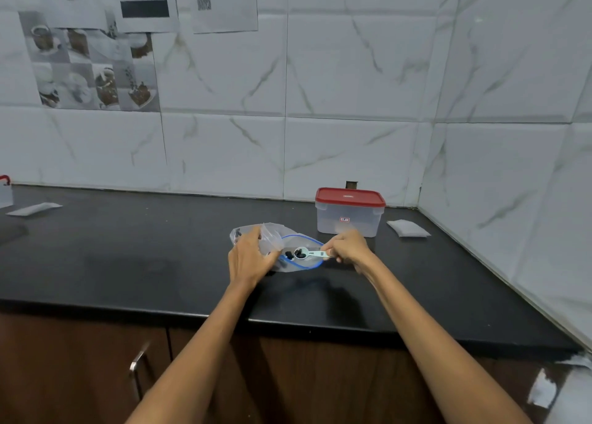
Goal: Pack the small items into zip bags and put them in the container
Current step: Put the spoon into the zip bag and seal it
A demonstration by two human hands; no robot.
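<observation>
A clear zip bag with a blue zip edge lies on the black counter, its mouth facing right. My left hand grips the bag's upper side and holds the mouth apart. My right hand grips the handle of a pale green spoon. The spoon's bowl is at the bag's mouth and carries small black items. A few more black items lie inside the bag. The clear container with a red lid, closed, stands just behind my right hand.
A small grey packet lies right of the container near the wall corner. Another flat packet lies at the far left by a clear object with a red part. Tiled walls border the counter behind and on the right.
</observation>
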